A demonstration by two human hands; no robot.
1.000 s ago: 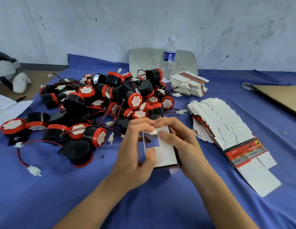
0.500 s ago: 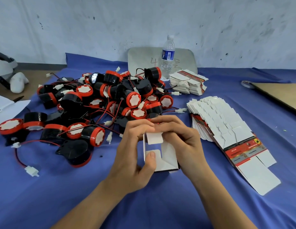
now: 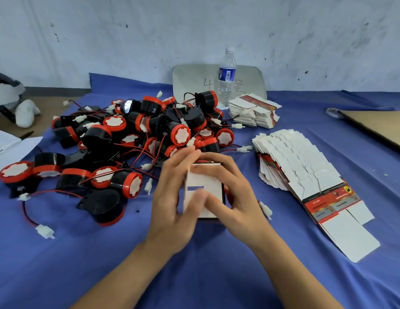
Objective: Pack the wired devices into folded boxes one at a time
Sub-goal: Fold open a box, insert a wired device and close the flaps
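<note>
A small white cardboard box [image 3: 213,175] stands between my hands above the blue cloth, its open end facing me with flaps partly folded in. My left hand [image 3: 172,206] holds its left side, fingers on the top edge, thumb blurred at the lower flap. My right hand [image 3: 230,197] grips the right side, fingers curled over the top and thumb across the front. Behind lies a heap of black-and-red wired devices [image 3: 136,139] with red wires and white plugs. A fanned row of flat unfolded boxes [image 3: 306,175] lies to the right.
A second stack of flat boxes [image 3: 255,110] sits behind, next to a water bottle [image 3: 226,79] and a grey board [image 3: 194,81]. A loose white plug [image 3: 45,231] lies at left, another [image 3: 266,209] beside my right hand. Brown cardboard [image 3: 380,126] lies far right.
The box's end flaps have been pushed further in. My left thumb has moved across the lower flap and is now blurred. Both hands have stayed in place on the box.
</note>
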